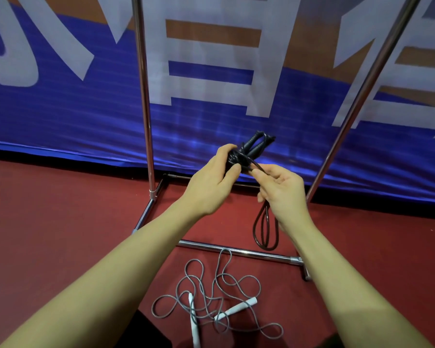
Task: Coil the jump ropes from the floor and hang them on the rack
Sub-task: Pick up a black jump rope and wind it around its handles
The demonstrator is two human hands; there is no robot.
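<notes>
My left hand [212, 182] grips a black jump rope [251, 149] where the cord is wrapped around its two black handles, which stick up beyond my fingers. My right hand [278, 190] pinches the black cord just right of that bundle, and doubled loops of the cord [265, 229] hang below my right palm. A grey jump rope [211, 295] with two white handles lies tangled and loose on the red floor under my forearms. The metal rack stands in front of me, with a left upright [143, 96], a right upright [362, 96] and a base bar [236, 251].
A blue, white and orange banner [211, 71] hangs close behind the rack down to the floor. The rack's base rails [146, 212] lie on the red floor [48, 222] at left and right. A dark object [146, 330] sits at the bottom edge.
</notes>
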